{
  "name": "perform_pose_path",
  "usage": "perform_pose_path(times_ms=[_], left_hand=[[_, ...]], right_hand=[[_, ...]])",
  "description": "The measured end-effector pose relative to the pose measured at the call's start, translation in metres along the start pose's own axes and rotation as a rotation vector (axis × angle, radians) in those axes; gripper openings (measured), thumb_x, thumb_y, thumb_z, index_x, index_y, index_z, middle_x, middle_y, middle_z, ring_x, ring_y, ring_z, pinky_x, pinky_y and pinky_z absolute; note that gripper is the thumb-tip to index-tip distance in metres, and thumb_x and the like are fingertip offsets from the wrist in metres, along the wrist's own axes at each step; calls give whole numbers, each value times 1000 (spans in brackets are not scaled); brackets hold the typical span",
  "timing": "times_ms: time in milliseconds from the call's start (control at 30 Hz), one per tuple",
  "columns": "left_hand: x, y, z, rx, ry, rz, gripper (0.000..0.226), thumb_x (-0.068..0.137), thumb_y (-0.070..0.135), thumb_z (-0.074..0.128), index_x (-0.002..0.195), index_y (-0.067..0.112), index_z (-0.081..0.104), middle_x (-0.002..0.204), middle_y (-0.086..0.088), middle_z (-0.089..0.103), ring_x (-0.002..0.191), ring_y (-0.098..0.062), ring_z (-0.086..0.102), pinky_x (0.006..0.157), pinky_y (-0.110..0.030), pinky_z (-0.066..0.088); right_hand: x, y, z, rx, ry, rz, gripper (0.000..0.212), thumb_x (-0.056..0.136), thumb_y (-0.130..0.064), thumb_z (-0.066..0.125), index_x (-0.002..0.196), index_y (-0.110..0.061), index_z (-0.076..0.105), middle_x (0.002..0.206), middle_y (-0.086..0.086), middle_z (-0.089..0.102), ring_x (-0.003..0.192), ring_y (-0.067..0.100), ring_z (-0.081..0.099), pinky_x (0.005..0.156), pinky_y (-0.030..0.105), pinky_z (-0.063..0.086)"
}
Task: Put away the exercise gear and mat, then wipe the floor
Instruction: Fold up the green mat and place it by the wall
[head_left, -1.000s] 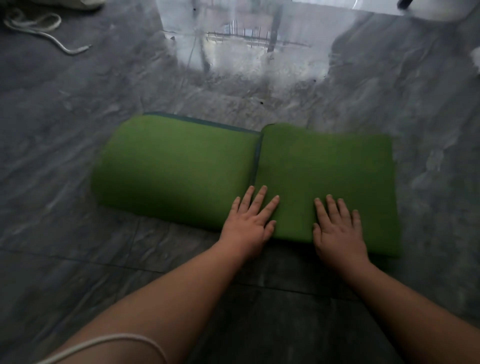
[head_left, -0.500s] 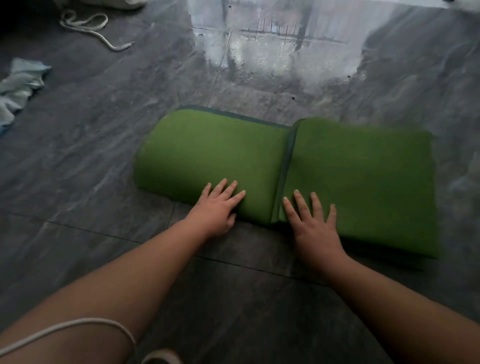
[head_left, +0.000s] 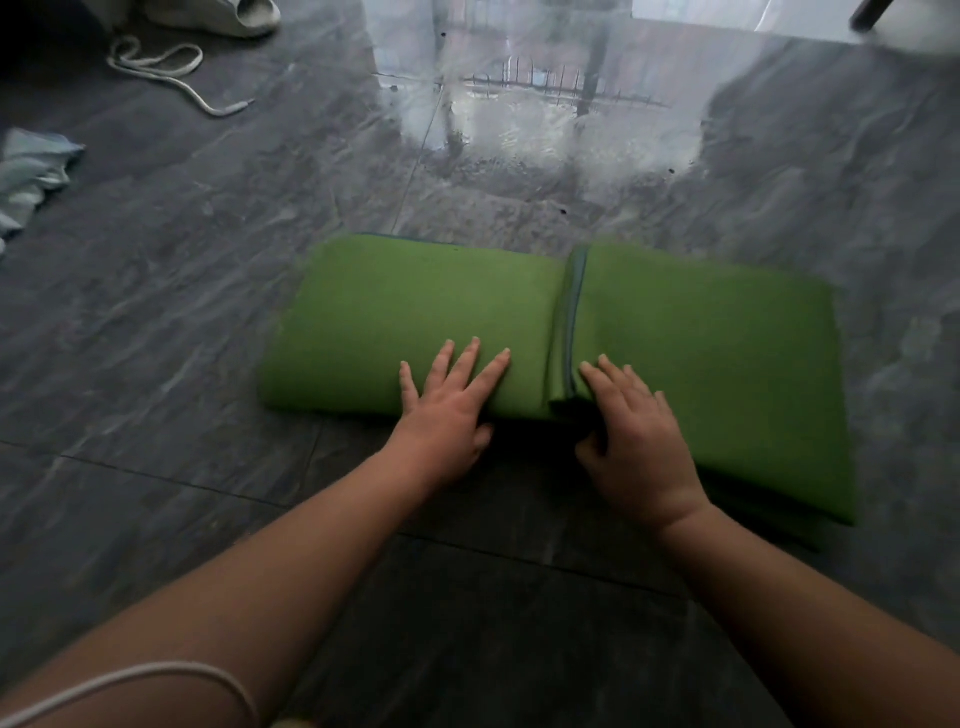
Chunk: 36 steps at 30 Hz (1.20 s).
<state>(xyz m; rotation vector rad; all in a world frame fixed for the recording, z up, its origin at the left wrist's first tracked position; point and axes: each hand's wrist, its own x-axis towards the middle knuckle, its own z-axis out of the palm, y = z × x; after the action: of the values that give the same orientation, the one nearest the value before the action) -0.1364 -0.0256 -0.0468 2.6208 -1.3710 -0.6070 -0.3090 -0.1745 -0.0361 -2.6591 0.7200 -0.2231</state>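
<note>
Starting at nine o'clock, I see a blue cloth (head_left: 32, 174) — then my left hand (head_left: 448, 410) flat, fingers spread, on the rolled green exercise mat (head_left: 701, 358) at centre; right hand (head_left: 638, 441) presses beside its seam, fingers straight.

The rolled mat (head_left: 415, 322) lies across the floor (head_left: 156, 338) at the middle of the scene. The left hand (head_left: 447, 410) rests on its near edge, the right hand (head_left: 639, 436) just to the right. Far left lies a cloth (head_left: 31, 176); beyond it, a cord (head_left: 171, 78) and a shoe (head_left: 234, 15).
</note>
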Motion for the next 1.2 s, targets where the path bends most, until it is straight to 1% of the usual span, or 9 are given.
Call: perform_pose_path(times_ms=[200,267,367,467,633,800,1000,1100,1200], left_hand=[[15,53,-38,-472,152,78,74,94,34,45,151,50,0,165,9,6,151,-19,3,118,-63,7],[21,73,-58,-586,150,143,75,94,38,45,155,38,1,165,5,7,151,-15,5,123,-45,10],[31,86,-105,-592,12,217,78,93,5,45,157,23,4,165,0,4,147,-2,3,118,-16,3],[38,88,-159,-524,-7,287,96,82,-11,40,153,46,9,164,3,12,149,-7,12,121,-25,15],[45,96,-213,-363,47,293,118,83,-1,65,137,69,-14,162,0,15,132,-29,46,106,-39,44],[56,91,-210,-102,184,302,118,83,19,73,137,65,-21,163,3,-5,147,-29,21,112,-41,37],[45,65,-202,196,285,417,114,80,40,75,142,60,-19,155,15,-33,142,-11,-31,122,-49,-3],[55,63,-210,180,274,599,100,81,33,74,151,48,5,161,15,-11,148,-11,-18,122,-51,-3],[59,61,-221,161,312,706,74,76,28,76,140,32,40,156,7,34,149,-13,16,122,-44,0]], right_hand=[[30,0,-58,271,359,-35,69,70,2,64,138,-3,50,140,15,54,131,27,49,111,40,38],[40,-1,-75,330,405,-11,66,72,-4,60,138,-4,50,139,12,55,130,22,49,111,34,37],[57,-4,-112,389,383,45,65,73,-11,59,137,-10,51,134,2,57,124,14,52,107,26,38],[72,-8,-153,451,308,120,62,75,-3,65,133,-21,53,123,-6,61,114,12,58,97,23,43],[81,-24,-188,478,248,125,63,74,0,67,130,-26,55,114,-7,64,107,13,62,92,25,47],[75,-35,-169,646,270,47,59,69,-10,61,124,-31,57,116,-4,66,109,6,63,94,21,50],[57,-37,-156,705,236,-56,56,72,-15,62,127,-28,57,123,-5,66,113,10,63,97,32,51],[53,-44,-160,755,239,-104,56,71,-17,58,126,-28,58,126,-5,65,117,14,62,100,35,49],[56,-46,-160,763,189,-133,59,70,-12,55,128,-25,55,127,-3,62,121,17,59,103,38,47]])
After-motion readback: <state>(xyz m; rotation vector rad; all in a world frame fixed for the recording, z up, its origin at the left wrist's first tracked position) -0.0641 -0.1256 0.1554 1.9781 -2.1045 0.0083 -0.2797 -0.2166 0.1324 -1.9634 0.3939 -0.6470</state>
